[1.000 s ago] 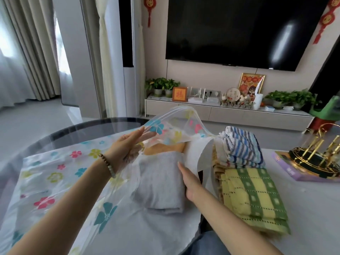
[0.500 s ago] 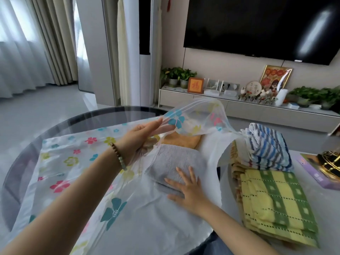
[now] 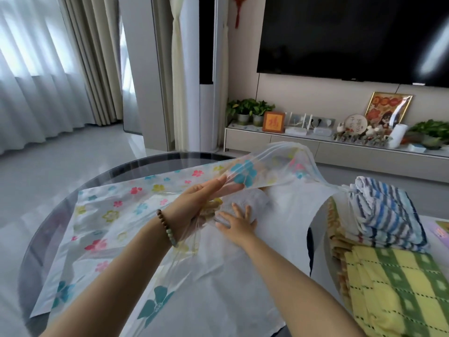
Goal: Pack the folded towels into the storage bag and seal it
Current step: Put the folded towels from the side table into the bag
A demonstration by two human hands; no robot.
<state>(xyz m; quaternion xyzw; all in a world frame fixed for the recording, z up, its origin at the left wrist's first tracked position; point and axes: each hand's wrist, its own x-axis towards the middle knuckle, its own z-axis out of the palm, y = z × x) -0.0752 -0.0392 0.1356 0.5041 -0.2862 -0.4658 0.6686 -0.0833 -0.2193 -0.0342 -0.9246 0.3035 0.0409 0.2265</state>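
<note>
A: Which step is in hand?

B: Loading is judged to be under way. The upper sheet of the clear plastic storage bag printed with coloured flowers (image 3: pixel 136 215) is held lifted by the left hand (image 3: pixel 201 203), its grip closed on that film. Just beyond and below that grip, a folded grey towel (image 3: pixel 245 199) is pressed flat inside the mouth by the right hand (image 3: pixel 237 224), whose fingers are spread and closed on nothing.

A: And what is called for next?

B: The grey towel is probably to be pushed deeper, away from the grip. Then the folded blue-and-white striped towel (image 3: pixel 386 215) and the folded yellow-and-green checked towel (image 3: pixel 401 290), stacked well to the right of both hands on the round glass tabletop (image 3: pixel 48 220), are to be fetched. The mouth must be kept raised meanwhile.

A: What cannot be made out?

B: The seal strip is not discernible. An orange edge behind the grey towel is barely seen. The checked towel is cut off by the frame.
</note>
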